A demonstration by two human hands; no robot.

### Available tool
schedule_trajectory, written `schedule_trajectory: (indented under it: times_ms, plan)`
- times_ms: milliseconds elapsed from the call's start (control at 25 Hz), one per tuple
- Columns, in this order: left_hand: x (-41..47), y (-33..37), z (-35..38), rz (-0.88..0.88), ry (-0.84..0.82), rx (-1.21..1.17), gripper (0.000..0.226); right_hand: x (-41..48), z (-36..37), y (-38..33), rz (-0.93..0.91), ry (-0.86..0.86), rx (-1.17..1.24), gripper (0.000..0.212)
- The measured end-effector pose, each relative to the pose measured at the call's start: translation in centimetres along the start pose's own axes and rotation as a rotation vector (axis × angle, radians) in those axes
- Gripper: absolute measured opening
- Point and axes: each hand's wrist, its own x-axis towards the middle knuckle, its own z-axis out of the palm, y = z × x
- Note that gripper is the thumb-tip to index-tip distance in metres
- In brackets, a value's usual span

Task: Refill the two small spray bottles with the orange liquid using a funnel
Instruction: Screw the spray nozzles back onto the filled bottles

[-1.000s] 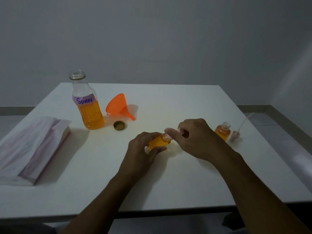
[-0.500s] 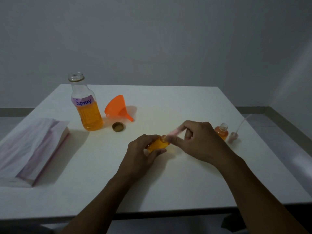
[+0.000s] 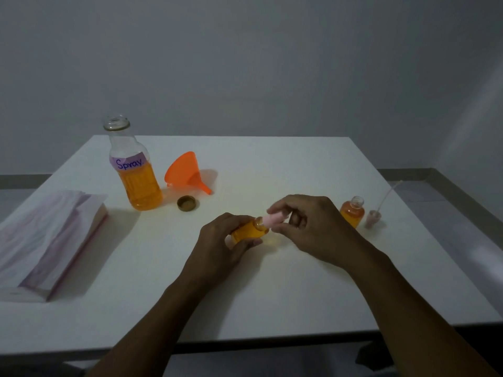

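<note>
My left hand [image 3: 221,247] grips a small spray bottle [image 3: 248,231] full of orange liquid, tilted with its neck to the right, just above the white table [image 3: 272,164]. My right hand [image 3: 313,229] pinches the pink spray cap [image 3: 275,220] at that bottle's neck. A second small bottle [image 3: 352,212], orange-filled and uncapped, stands to the right. Its pink spray head with a dip tube [image 3: 373,217] lies beside it. The large "Spray" bottle [image 3: 134,170] stands open at the back left, half full. An orange funnel [image 3: 187,172] lies on its side next to it.
A gold lid [image 3: 186,203] lies upside down in front of the funnel. A pack of white tissues [image 3: 46,240] sits at the left edge of the table. A grey wall rises behind the table. The floor shows to the right.
My right hand has turned and lifted slightly at the bottle's neck, so the pink cap now shows between its fingers. The left hand keeps its hold on the bottle.
</note>
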Motion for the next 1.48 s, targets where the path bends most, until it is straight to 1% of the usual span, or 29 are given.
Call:
schedule_trajectory:
  times_ms: [40, 160, 240, 320, 360, 480, 560, 640, 760, 840, 920, 1000, 1040, 1080, 1160, 1240, 1320, 1400, 1480]
  plan:
    - [0.0, -0.1, 0.0, 0.008, 0.008, 0.005, 0.048, 0.1, 0.3, -0.1, 0.029, 0.031, -0.011, 0.023]
    - [0.0, 0.2, -0.1, 0.014, 0.023, -0.007, 0.044, 0.5, 0.5, -0.2, 0.080, 0.075, -0.059, 0.031]
    - [0.0, 0.3, -0.2, 0.034, 0.003, -0.003, 0.043, 0.3, 0.1, -0.2, 0.037, 0.041, -0.031, 0.029]
    - [0.0, 0.3, -0.3, 0.039, -0.034, 0.006, 0.044, 0.0, -0.1, 0.1, -0.054, -0.005, 0.009, 0.033]
    - [0.0, 0.4, -0.3, 0.032, -0.056, 0.011, 0.047, 0.0, -0.2, 0.3, -0.080, -0.011, 0.011, 0.031]
    - [-0.1, 0.8, -0.1, 0.018, -0.117, 0.027, 0.053, 0.1, -0.2, 0.4, -0.049, 0.014, -0.029, 0.029]
    - [-0.1, 1.1, 0.1, 0.032, -0.133, 0.034, 0.045, 0.3, -0.2, 0.3, -0.019, 0.002, -0.087, 0.032]
    - [-0.2, 1.4, 0.0, 0.062, -0.115, 0.053, 0.039, 0.3, 0.1, 0.2, 0.002, -0.055, -0.106, 0.038]
    - [-0.5, 1.6, -0.5, 0.136, -0.085, 0.096, 0.035, 0.0, 0.7, 0.4, 0.017, -0.122, -0.092, 0.050]
    - [-0.6, 1.8, -0.6, 0.189, -0.076, 0.153, 0.036, -0.2, 0.8, 0.5, 0.027, -0.113, -0.057, 0.055]
    - [-0.4, 2.1, -0.4, 0.201, -0.067, 0.190, 0.037, -0.4, 0.8, 0.3, 0.039, -0.066, -0.025, 0.053]
    - [-0.1, 2.1, -0.3, 0.166, -0.056, 0.163, 0.039, -0.5, 0.5, -0.4, 0.057, 0.051, 0.039, 0.047]
    - [0.0, 2.0, -0.3, 0.136, -0.053, 0.129, 0.038, -0.6, 0.2, -0.8, 0.071, 0.119, 0.074, 0.050]
    - [0.1, 1.8, -0.5, 0.097, -0.054, 0.088, 0.037, -0.7, -0.2, -1.0, 0.090, 0.177, 0.108, 0.057]
    - [0.2, 1.3, -1.1, -0.017, -0.068, -0.003, 0.029, -1.3, -1.3, -1.2, 0.151, 0.222, 0.149, 0.071]
    - [-0.1, 0.7, -2.1, -0.119, -0.103, -0.017, 0.027, -2.0, -1.8, -1.3, 0.208, 0.184, 0.172, 0.073]
    - [-0.4, 0.2, -2.9, -0.189, -0.145, -0.014, 0.027, -2.8, -1.5, -1.1, 0.239, 0.111, 0.169, 0.067]
    - [-0.7, 0.1, -3.4, -0.245, -0.170, -0.039, 0.027, -3.3, -0.9, -0.5, 0.212, 0.080, 0.136, 0.056]
    - [-1.1, 0.1, -3.6, -0.302, -0.181, -0.076, 0.033, -3.7, -0.5, 0.1, 0.179, 0.045, 0.090, 0.049]
